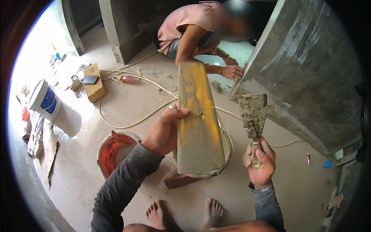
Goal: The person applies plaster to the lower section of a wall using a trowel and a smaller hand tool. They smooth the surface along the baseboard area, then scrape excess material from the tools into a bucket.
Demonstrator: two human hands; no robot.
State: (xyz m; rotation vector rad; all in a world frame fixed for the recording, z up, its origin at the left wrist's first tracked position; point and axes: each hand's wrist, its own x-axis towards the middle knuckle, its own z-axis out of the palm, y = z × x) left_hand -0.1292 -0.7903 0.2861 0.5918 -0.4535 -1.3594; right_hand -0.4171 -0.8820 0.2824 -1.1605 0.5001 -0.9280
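My left hand (161, 133) grips a long plastering float (201, 135) by its left edge. The float's flat face is yellow under smears of grey mortar. In my right hand (264, 164) is a putty knife (255, 149), held upright by its handle, with a lump of wet mortar (252, 120) on its blade. The two tools are apart. Below the float stands a mortar-crusted bucket (228, 154), mostly hidden by it; its contents cannot be seen. A red-orange tub (103, 154) with a tool at its rim sits near my left forearm.
A co-worker in a pink top (193, 17) crouches ahead, hands at the foot of the grey wall (309, 77). A cream hose or cable (116, 125) winds over the floor. A white bucket (44, 100), yellow block (94, 83) and reddish piece (179, 181) lie about.
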